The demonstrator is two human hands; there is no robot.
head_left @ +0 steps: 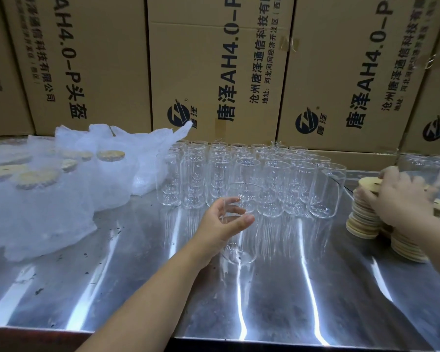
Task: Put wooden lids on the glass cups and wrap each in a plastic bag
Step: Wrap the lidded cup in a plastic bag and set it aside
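Note:
My left hand [222, 224] grips a clear glass cup [241, 240] that stands upright on the steel table, just in front of a block of several empty glass cups [272, 179]. My right hand [401, 199] rests on top of stacks of round wooden lids [363, 219] at the right, fingers curled on the top lid [370, 182]. At the left lie several lidded cups wrapped in plastic bags [36, 179].
The shiny steel table [277, 288] reaches to a front edge near the bottom. A wall of printed cardboard boxes [214, 72] stands behind. A loose plastic bag [153, 153] lies between the wrapped cups and the glasses. More glassware [427, 163] sits at far right.

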